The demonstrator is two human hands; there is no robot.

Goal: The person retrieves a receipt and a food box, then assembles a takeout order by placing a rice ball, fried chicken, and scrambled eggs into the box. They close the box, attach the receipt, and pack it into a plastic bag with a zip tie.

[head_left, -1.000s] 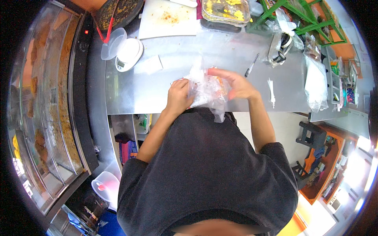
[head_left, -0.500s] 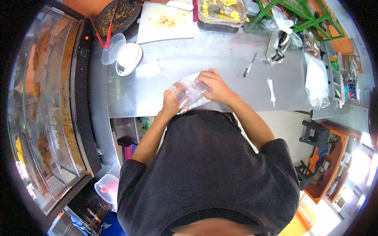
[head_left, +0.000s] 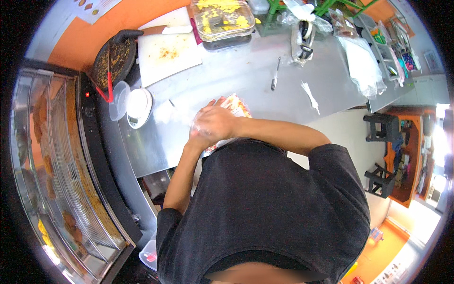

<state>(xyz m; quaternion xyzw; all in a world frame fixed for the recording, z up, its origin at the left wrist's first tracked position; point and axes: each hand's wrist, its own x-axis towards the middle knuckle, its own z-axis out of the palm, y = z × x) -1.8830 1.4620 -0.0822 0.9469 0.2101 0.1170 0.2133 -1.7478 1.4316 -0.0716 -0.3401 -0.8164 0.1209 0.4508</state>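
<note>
1. Head view: both my hands lie together on a clear bag (head_left: 235, 107) of red-and-white food, at the near edge of the steel table (head_left: 246, 75).
2. My right hand (head_left: 216, 124) lies flat on top of the bag, fingers (head_left: 213, 105) spread and pressing down, not curled round it.
3. My left hand (head_left: 196, 140) is mostly hidden under the right; I cannot tell whether its fingers grip.
4. Just left of the bag sits a white scale (head_left: 138, 107), a clear lid (head_left: 118, 98) beside it.
5. Farther off lie a white board (head_left: 170, 53) and a glass dish (head_left: 221, 18) of yellow food.
6. To the right lie a pen (head_left: 275, 74) and a white strip (head_left: 310, 93).
</note>
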